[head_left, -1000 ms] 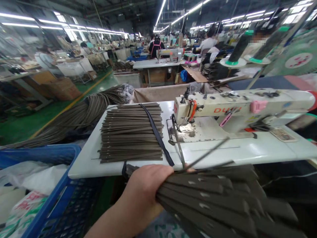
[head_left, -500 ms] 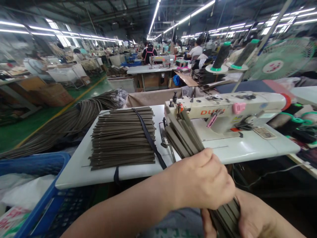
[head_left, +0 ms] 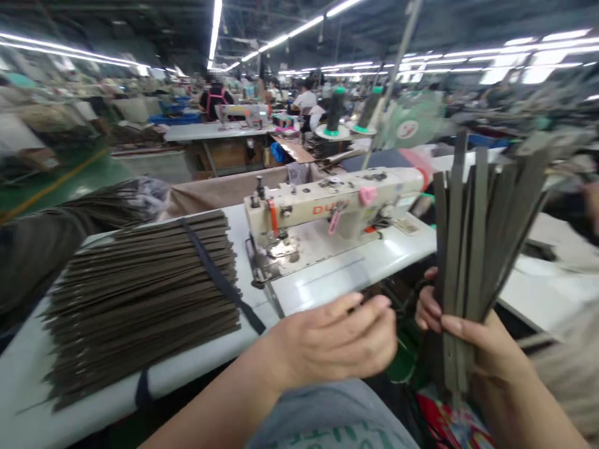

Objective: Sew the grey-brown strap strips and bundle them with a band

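My right hand point(head_left: 468, 340) is closed round a bunch of long grey-brown strips point(head_left: 482, 218), which stand upright and fan out at the top. My left hand point(head_left: 337, 340) hovers just left of it over my lap, fingers loosely curled and holding nothing. A large flat stack of the same strips point(head_left: 140, 293), tied across with a dark band point(head_left: 219, 280), lies on the white sewing table point(head_left: 337, 280) to the left. A cream sewing machine point(head_left: 327, 202) stands behind my hands.
Two dark thread cones point(head_left: 349, 109) stand behind the machine beside a green fan point(head_left: 412, 128). A heap of long strips point(head_left: 70, 218) lies at the far left. Other workers sit at sewing tables point(head_left: 210, 131) further back. A second white table point(head_left: 547, 287) is at right.
The bunch of strips has passed from my left hand into my right and now stands upright at right. My left hand has let go. The view has swung to the right.
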Available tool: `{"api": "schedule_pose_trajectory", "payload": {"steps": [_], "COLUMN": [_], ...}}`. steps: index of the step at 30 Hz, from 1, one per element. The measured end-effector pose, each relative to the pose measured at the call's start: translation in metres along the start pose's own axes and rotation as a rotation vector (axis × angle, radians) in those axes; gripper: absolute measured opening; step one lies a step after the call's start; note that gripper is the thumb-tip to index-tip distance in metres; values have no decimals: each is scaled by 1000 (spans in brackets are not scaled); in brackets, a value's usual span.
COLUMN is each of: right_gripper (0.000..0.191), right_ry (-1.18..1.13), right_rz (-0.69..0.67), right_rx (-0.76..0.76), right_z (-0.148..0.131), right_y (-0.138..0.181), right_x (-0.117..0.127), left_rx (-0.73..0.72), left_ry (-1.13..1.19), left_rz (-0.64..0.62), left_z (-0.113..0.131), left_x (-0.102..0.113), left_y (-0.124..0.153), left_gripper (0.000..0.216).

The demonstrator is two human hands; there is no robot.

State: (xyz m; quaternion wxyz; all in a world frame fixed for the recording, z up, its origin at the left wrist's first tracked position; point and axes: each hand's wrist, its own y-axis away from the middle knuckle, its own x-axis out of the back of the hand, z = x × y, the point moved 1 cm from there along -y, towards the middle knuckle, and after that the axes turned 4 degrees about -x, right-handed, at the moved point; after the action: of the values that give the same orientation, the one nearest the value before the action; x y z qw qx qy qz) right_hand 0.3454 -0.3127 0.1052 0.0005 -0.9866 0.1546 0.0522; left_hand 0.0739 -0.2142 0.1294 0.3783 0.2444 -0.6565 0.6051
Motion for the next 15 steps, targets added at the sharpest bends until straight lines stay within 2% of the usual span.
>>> {"api": "schedule_pose_trajectory", "payload": {"steps": [2, 4, 5, 8, 11, 15], "right_gripper": [56, 49, 43, 28, 15, 24], "right_ry": [-97, -57, -35, -5, 29, 80], "right_rz": [262, 621, 732, 906, 1017, 1128], "right_rx": [-22, -58, -82, -163, -232, -287], "right_z": [-8, -11, -12, -8, 0, 5], "right_y": [-5, -10, -12, -15, -19, -32], "right_x": [28, 66, 85, 139, 178, 221], "left_rx": [47, 59, 66, 40, 77, 164], "left_ry": [-59, -122, -162, -352, -431, -387], "left_rz": [-51, -78, -78, -89, -100, 2], "left_z": [-8, -18, -23, -31, -34, -42], "left_x": [-13, -28, -35, -54, -70, -81], "left_y": [24, 50, 62, 93, 110, 122], "left_gripper": [55, 59, 58, 54, 58, 60]}}
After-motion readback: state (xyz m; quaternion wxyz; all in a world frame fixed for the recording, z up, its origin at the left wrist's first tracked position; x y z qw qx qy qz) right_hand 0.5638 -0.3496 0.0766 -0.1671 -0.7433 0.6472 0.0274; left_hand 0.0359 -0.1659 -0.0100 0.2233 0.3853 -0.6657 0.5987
